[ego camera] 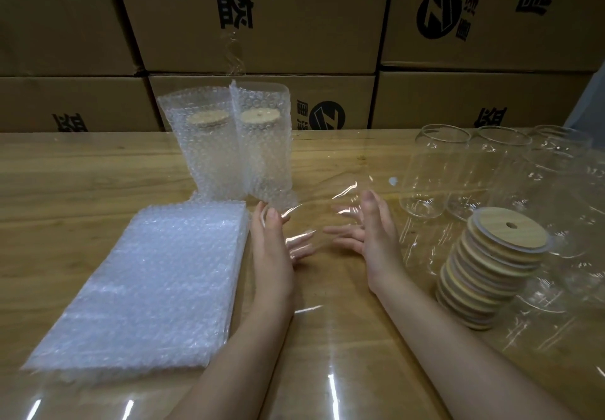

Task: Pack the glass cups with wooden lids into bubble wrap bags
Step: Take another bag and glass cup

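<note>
Glass cup (327, 187) between hands (273, 252) (376, 233)

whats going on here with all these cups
A person is packing glass cups at a wooden table. Two lidded cups already stand in bubble wrap bags at the back. Flat bags lie stacked by the left hand; lids and bare cups sit by the right hand. Both hands are open around something clear, probably another cup.
</note>
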`<action>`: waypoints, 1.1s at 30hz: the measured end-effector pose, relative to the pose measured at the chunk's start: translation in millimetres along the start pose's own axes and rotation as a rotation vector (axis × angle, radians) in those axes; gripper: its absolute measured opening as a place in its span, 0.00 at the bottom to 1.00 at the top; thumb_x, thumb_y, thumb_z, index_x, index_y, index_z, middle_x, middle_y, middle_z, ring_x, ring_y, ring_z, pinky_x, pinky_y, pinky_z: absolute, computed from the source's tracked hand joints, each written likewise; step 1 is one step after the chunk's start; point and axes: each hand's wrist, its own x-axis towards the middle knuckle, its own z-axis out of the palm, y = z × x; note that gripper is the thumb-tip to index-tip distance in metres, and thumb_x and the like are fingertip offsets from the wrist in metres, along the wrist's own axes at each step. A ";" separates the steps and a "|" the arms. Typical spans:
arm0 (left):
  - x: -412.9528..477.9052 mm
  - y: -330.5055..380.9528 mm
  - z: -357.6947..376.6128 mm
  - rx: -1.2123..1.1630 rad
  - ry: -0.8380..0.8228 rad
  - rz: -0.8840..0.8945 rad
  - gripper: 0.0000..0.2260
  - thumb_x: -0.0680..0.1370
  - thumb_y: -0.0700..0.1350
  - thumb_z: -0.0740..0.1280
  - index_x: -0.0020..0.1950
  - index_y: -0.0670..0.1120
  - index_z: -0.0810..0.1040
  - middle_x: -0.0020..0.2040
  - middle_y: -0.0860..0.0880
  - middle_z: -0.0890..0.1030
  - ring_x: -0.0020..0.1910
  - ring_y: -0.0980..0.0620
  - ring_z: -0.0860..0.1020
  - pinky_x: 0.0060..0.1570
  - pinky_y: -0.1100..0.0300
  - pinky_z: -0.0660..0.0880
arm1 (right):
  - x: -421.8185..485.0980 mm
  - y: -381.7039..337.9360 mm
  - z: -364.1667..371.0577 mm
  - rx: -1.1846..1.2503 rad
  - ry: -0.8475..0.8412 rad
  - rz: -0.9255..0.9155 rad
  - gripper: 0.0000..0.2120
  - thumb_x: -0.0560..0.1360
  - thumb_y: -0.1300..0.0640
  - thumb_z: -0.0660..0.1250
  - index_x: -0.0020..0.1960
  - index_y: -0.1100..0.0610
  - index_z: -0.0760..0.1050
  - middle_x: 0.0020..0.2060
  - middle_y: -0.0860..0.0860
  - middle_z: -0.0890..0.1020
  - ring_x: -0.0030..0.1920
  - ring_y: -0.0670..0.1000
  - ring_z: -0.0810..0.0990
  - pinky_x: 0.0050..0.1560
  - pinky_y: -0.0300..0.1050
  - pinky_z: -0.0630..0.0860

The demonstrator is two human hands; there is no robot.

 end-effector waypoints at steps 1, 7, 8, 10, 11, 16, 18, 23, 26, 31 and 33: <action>0.2 -0.3 1.3 -0.048 -0.017 -0.019 0.29 0.73 0.61 0.59 0.72 0.53 0.63 0.60 0.48 0.75 0.44 0.47 0.85 0.35 0.58 0.79 | -0.9 -0.2 -0.5 0.006 -0.026 0.004 0.43 0.63 0.32 0.70 0.70 0.51 0.62 0.49 0.52 0.84 0.41 0.53 0.85 0.34 0.39 0.78; -0.1 0.9 1.9 -0.163 -0.005 -0.111 0.29 0.75 0.62 0.59 0.70 0.45 0.68 0.66 0.45 0.75 0.55 0.42 0.82 0.57 0.40 0.76 | -6.2 -1.2 3.8 -0.028 -0.268 0.042 0.59 0.46 0.32 0.78 0.70 0.53 0.60 0.57 0.49 0.81 0.51 0.46 0.82 0.46 0.37 0.78; -0.2 0.3 1.6 -0.157 -0.007 -0.117 0.28 0.75 0.62 0.59 0.69 0.46 0.70 0.66 0.45 0.75 0.56 0.43 0.82 0.57 0.42 0.77 | -6.3 -0.6 4.3 -0.017 -0.275 0.044 0.55 0.49 0.38 0.80 0.70 0.53 0.61 0.59 0.51 0.80 0.52 0.46 0.81 0.48 0.38 0.79; 0.4 -2.2 1.2 -0.120 -0.038 -0.111 0.23 0.79 0.62 0.56 0.63 0.47 0.75 0.60 0.48 0.81 0.54 0.48 0.82 0.51 0.51 0.80 | -5.3 3.0 4.4 0.009 -0.239 0.018 0.42 0.58 0.48 0.77 0.68 0.53 0.63 0.61 0.50 0.78 0.54 0.49 0.81 0.53 0.42 0.79; 1.2 -3.9 0.8 -0.111 -0.054 -0.105 0.20 0.81 0.59 0.54 0.58 0.48 0.76 0.54 0.51 0.84 0.51 0.52 0.83 0.47 0.57 0.81 | -5.4 5.7 4.8 0.005 -0.209 -0.012 0.37 0.61 0.52 0.75 0.66 0.52 0.64 0.60 0.48 0.78 0.53 0.49 0.81 0.53 0.44 0.79; 2.8 -2.1 -1.8 -0.091 -0.029 -0.150 0.12 0.84 0.48 0.54 0.60 0.47 0.75 0.59 0.52 0.80 0.57 0.56 0.80 0.51 0.61 0.79 | -4.5 14.1 9.7 -0.134 -0.117 -0.211 0.37 0.65 0.64 0.78 0.65 0.50 0.61 0.62 0.50 0.75 0.55 0.52 0.80 0.48 0.38 0.78; 0.1 -1.7 -1.5 -0.072 -0.041 -0.127 0.14 0.84 0.45 0.55 0.68 0.47 0.71 0.64 0.52 0.77 0.60 0.58 0.78 0.54 0.64 0.78 | -2.4 13.9 8.1 -0.100 -0.077 -0.244 0.36 0.64 0.63 0.77 0.64 0.48 0.61 0.65 0.52 0.73 0.56 0.51 0.80 0.49 0.38 0.78; -4.2 -4.5 3.6 0.009 -0.134 -0.052 0.12 0.84 0.44 0.56 0.54 0.58 0.76 0.51 0.60 0.83 0.56 0.61 0.80 0.49 0.68 0.77 | -0.2 10.7 2.0 0.108 0.014 -0.158 0.34 0.63 0.57 0.78 0.62 0.49 0.63 0.66 0.48 0.70 0.53 0.42 0.80 0.56 0.49 0.79; -4.7 -6.2 5.5 0.029 -0.170 -0.070 0.11 0.84 0.45 0.55 0.52 0.55 0.76 0.46 0.64 0.84 0.52 0.64 0.81 0.47 0.69 0.77 | 0.6 8.2 0.2 0.180 0.014 -0.123 0.29 0.64 0.55 0.72 0.61 0.49 0.63 0.66 0.51 0.68 0.50 0.38 0.81 0.47 0.43 0.81; -2.5 -3.4 4.7 -0.014 -0.165 -0.152 0.13 0.82 0.55 0.54 0.55 0.51 0.75 0.50 0.57 0.83 0.51 0.59 0.82 0.48 0.66 0.78 | 0.1 8.9 1.1 0.139 -0.070 -0.086 0.27 0.67 0.53 0.76 0.60 0.50 0.66 0.60 0.49 0.75 0.60 0.55 0.78 0.50 0.52 0.81; -1.2 -0.4 5.0 -0.069 -0.140 -0.214 0.18 0.81 0.58 0.53 0.62 0.49 0.72 0.55 0.52 0.81 0.52 0.57 0.81 0.50 0.63 0.78 | -1.5 8.5 2.8 0.099 -0.093 -0.126 0.28 0.66 0.55 0.75 0.60 0.52 0.65 0.56 0.49 0.77 0.56 0.57 0.79 0.50 0.52 0.79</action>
